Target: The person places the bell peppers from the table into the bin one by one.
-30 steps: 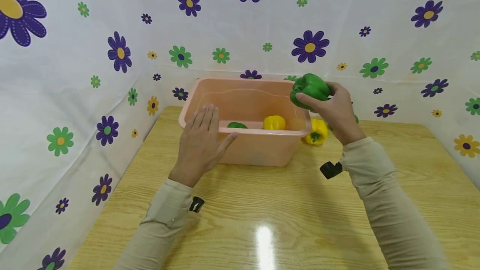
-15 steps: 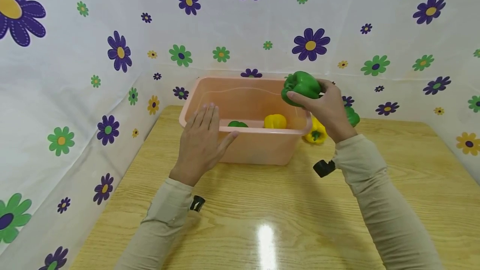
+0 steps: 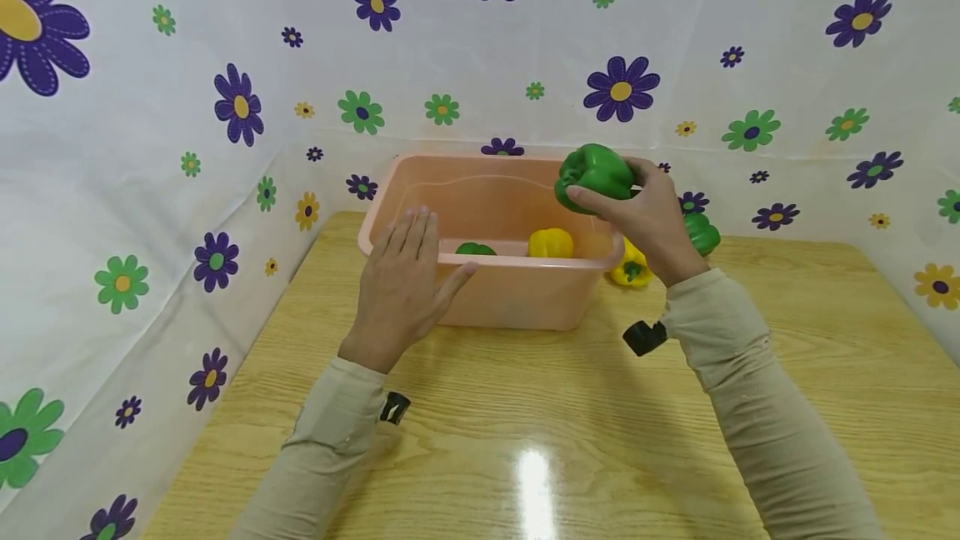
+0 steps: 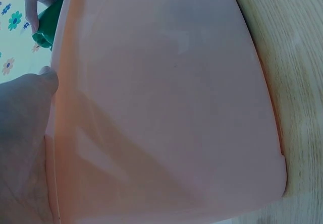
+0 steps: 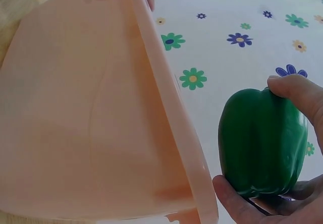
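The person's right hand (image 3: 660,219) has a green pepper (image 3: 595,177) up in the air, right of centre in the head view, over the right end of a pink tub (image 3: 510,298). Its fingers are clamped round the pepper; the right wrist view shows the thumb (image 5: 295,90) on one side and fingertips curled against the other. The left hand (image 3: 397,290), left of centre, lies flat at the tub's near rim, fingers straight and held close together, thumb spread away and touching the rim. Down in the tub sit a yellow pepper (image 3: 551,244) and part of a second green one (image 3: 476,249). Another yellow pepper (image 3: 632,267) rests on the counter (image 3: 480,415) just beside the tub's right end, partly behind the right hand.
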### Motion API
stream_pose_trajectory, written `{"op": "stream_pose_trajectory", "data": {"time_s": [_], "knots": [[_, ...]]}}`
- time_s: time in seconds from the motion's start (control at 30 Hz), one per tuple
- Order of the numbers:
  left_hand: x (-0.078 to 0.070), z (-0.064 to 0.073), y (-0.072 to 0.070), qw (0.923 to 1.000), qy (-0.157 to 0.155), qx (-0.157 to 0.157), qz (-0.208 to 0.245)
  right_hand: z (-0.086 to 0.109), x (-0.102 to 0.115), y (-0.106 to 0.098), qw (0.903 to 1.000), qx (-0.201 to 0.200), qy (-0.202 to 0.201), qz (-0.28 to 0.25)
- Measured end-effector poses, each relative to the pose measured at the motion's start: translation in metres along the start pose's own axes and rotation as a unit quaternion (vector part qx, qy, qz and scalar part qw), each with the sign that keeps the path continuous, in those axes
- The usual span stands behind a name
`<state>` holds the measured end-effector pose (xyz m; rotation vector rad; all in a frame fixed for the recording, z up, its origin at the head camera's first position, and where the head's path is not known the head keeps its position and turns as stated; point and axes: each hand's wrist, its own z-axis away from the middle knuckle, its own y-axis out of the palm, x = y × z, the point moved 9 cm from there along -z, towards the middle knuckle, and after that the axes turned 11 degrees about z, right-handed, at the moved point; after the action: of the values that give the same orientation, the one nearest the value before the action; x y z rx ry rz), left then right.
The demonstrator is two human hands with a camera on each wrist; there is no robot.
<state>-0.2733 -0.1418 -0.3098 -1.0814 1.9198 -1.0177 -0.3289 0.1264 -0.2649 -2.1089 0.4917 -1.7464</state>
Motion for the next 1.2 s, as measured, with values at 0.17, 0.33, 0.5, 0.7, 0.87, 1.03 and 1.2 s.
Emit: {"op": "stream_pose_trajectory", "data": {"time_s": [0.17, 0.33, 0.5, 0.7, 0.87, 1.03, 1.2], "knots": [[0.001, 0.001, 0.001, 1.0, -0.003, 0.006, -0.002, 0.0, 0.001, 0.002, 1.0, 0.007, -0.003, -0.006], [0.001, 0.001, 0.001, 1.0, -0.002, 0.008, 0.0, -0.001, 0.0, -0.001, 1.0, -0.001, -0.004, 0.002], [0.001, 0.002, 0.0, 1.0, -0.001, 0.004, 0.002, -0.002, -0.003, -0.006, 0.9993, -0.015, 0.012, 0.031], [0.0, 0.001, 0.001, 1.0, 0.003, 0.001, 0.002, -0.001, -0.006, -0.011, 0.9988, -0.022, 0.019, 0.038], [0.0, 0.001, 0.002, 1.0, 0.003, 0.001, 0.003, 0.0, -0.007, -0.017, 0.9986, -0.027, 0.021, 0.039], [-0.001, 0.001, 0.0, 0.9999, 0.009, -0.01, 0.001, 0.0, -0.009, -0.027, 0.998, -0.049, 0.013, 0.037], [0.0, 0.0, 0.0, 0.9999, 0.007, -0.009, 0.003, -0.003, -0.013, -0.037, 0.9948, -0.082, 0.015, 0.059]]}}
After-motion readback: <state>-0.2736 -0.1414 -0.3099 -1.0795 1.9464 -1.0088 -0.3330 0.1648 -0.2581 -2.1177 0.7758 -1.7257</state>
